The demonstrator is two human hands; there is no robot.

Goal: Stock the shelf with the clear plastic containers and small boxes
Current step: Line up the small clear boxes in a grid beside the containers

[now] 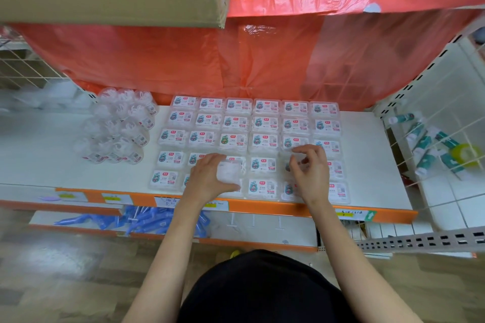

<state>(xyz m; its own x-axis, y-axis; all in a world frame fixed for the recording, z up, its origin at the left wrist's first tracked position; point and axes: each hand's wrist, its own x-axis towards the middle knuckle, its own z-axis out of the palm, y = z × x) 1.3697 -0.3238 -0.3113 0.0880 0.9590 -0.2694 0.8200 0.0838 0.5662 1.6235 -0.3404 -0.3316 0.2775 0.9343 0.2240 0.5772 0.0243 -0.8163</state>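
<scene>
The small boxes (265, 139) lay in a tidy grid on the shelf (39, 155), with clear plastic containers (118, 126) bunched just left of it, so stocking looked well advanced. Over the grid's front rows, the left hand (207, 178) had its fingers curled round one more clear box (229, 173). The right hand (311, 173) hovered over the grid's front right, fingers bent, though I could not tell whether they pinched anything.
</scene>
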